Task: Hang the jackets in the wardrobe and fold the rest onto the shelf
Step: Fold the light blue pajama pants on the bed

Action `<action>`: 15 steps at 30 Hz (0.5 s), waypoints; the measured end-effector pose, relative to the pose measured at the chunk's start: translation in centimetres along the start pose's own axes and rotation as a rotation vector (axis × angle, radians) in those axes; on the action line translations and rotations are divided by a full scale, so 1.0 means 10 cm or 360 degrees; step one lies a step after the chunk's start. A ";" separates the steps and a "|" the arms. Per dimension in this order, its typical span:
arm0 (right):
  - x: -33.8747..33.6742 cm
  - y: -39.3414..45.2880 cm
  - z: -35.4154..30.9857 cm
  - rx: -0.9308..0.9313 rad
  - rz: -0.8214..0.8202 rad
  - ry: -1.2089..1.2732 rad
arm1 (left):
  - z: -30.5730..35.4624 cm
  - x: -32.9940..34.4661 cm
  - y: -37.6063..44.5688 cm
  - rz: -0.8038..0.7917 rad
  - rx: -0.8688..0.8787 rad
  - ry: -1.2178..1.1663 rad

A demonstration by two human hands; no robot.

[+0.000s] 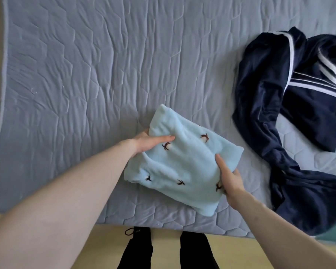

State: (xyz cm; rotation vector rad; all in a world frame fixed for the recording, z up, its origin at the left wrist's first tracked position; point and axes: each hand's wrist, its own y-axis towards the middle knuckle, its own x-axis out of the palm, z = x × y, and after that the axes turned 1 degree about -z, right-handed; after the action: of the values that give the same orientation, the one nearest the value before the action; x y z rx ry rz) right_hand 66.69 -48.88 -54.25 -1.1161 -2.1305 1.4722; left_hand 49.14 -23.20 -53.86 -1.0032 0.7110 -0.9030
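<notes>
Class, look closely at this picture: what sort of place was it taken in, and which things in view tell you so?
Most likely a bedroom. A quilted mattress fills the view, clothes lie on it, a navy jacket and a folded light blue garment gripped by both hands, left hand and right hand.

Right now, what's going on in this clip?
A person stands at the edge of a quilted mattress, gripping a folded light blue garment by its two sides, left hand and right hand. A navy jacket with white stripes lies crumpled to the right, not yet hung. No wardrobe or shelf is in view.
</notes>
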 end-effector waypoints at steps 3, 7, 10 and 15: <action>-0.09 -0.10 -0.07 0.0039 -0.0046 0.0033 | -0.10 0.11 -0.23 0.0012 0.0034 -0.0180; -0.18 -0.51 -0.24 0.0012 -0.0166 -0.0042 | -0.32 0.23 -0.86 0.0129 0.0044 -0.0442; -0.22 -1.01 -0.44 -0.0022 -0.0308 -0.0148 | -0.43 0.27 -1.55 0.0216 0.0019 -0.0603; -0.28 -2.11 -0.88 -0.0053 -0.0555 -0.0296 | -0.42 0.21 -2.97 0.0322 0.0088 -0.0779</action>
State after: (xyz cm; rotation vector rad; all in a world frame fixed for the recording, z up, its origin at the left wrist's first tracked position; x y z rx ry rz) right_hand 65.36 -48.72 -31.28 -0.5935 -2.3347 1.4236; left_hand 37.73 -34.22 -28.30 -1.0302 0.3614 -0.4694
